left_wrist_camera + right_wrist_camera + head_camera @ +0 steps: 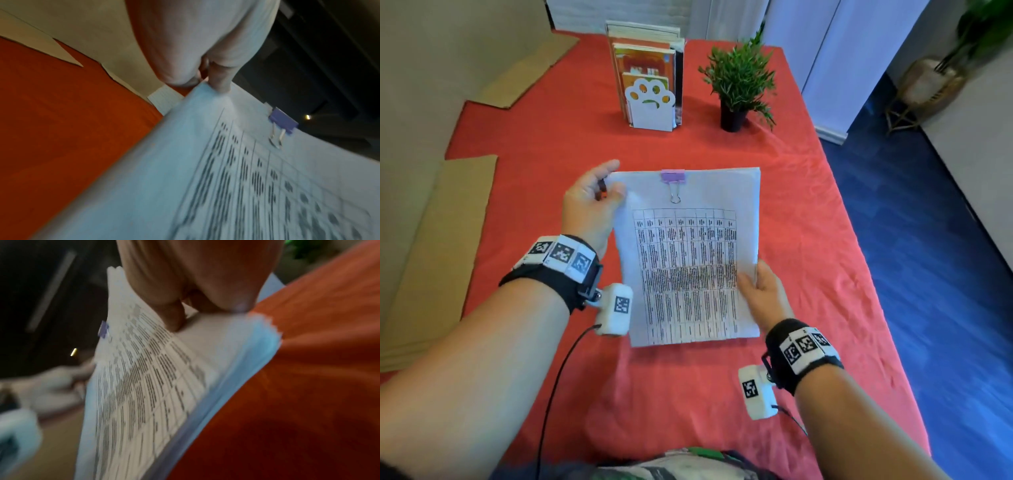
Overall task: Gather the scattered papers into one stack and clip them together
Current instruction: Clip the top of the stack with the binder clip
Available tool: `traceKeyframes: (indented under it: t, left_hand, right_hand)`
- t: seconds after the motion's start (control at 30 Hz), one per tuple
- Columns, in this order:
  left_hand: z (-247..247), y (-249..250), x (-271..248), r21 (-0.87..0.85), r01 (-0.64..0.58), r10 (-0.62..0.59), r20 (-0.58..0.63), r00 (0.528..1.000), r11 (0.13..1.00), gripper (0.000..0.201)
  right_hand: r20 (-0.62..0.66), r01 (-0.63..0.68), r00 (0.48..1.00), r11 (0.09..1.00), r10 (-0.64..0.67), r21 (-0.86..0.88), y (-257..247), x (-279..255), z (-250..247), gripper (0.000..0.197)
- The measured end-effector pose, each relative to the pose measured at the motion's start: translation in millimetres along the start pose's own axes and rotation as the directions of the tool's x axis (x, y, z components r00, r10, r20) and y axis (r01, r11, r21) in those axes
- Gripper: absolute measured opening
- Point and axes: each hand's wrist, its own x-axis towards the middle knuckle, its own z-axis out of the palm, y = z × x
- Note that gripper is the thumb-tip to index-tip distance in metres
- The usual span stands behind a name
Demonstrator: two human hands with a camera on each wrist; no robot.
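A stack of white papers (688, 253) with a printed table on top is held above the red tablecloth (825, 240), in both hands. A purple binder clip (673, 177) grips the middle of its far edge, wire handle folded down onto the page. My left hand (594, 202) pinches the far left corner (207, 88), thumb on top. My right hand (760, 291) grips the right edge low down, thumb on the print (174, 321) and fingers beneath. The clip also shows in the left wrist view (284, 122) and, blurred, in the right wrist view (103, 329).
A white paw-shaped bookend (650, 106) with books stands at the far middle of the table, a small potted plant (738, 85) to its right. Cardboard sheets (441, 246) lie off the left edge. Blue floor (928, 274) lies beyond the right edge.
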Motion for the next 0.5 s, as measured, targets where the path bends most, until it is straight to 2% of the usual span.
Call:
traceKeyframes:
  t: [0.07,0.1,0.13,0.2,0.23,0.27,0.33,0.4,0.5]
  left_hand:
    - [5.2,-8.4,-7.5,-0.085,0.132,-0.125,0.091,0.988,0.988,0.038]
    - [7.3,-16.3,-13.7,-0.095,0.203,-0.185,0.170,0.968,0.975,0.039]
    - [9.5,-22.8,-23.3,-0.047,0.257,-0.238,0.250,0.939,0.965,0.039]
    - [12.1,-30.0,-47.5,0.178,0.238,-0.289,0.366,0.885,0.955,0.031]
    - [12.8,-33.3,-57.8,0.246,0.210,-0.294,0.381,0.876,0.946,0.026]
    - [14.4,-34.9,-67.1,0.239,0.217,-0.298,0.385,0.873,0.946,0.025]
    - [14.1,-40.4,-74.0,0.149,0.275,-0.312,0.391,0.866,0.950,0.035]
    - [12.0,-43.0,-69.2,0.144,0.268,-0.302,0.363,0.881,0.953,0.046]
    - [9.1,-43.2,-60.8,0.163,0.211,-0.253,0.314,0.915,0.964,0.044]
  right_hand:
    - [-0.063,-0.034,0.997,0.998,0.037,0.053,-2.5,-0.3,-4.1,0.022]
    - [-0.086,-0.059,0.994,0.996,0.065,0.070,-5.4,1.6,-6.9,0.023]
    - [-0.099,-0.076,0.992,0.993,0.085,0.087,-9.2,4.5,-10.3,0.023]
    - [-0.121,-0.085,0.988,0.991,0.098,0.107,-17.5,13.7,-16.6,0.021]
    - [-0.124,-0.088,0.987,0.990,0.102,0.109,-21.8,17.9,-19.4,0.022]
    - [-0.116,-0.095,0.987,0.989,0.108,0.117,-24.9,21.6,-22.0,0.024]
    - [-0.081,-0.113,0.989,0.986,0.124,0.121,-29.1,26.9,-23.9,0.025]
    - [-0.034,-0.128,0.991,0.983,0.133,0.132,-32.6,30.1,-22.6,0.027]
    - [0.036,-0.140,0.990,0.977,0.136,0.159,-38.7,27.9,-16.3,0.024]
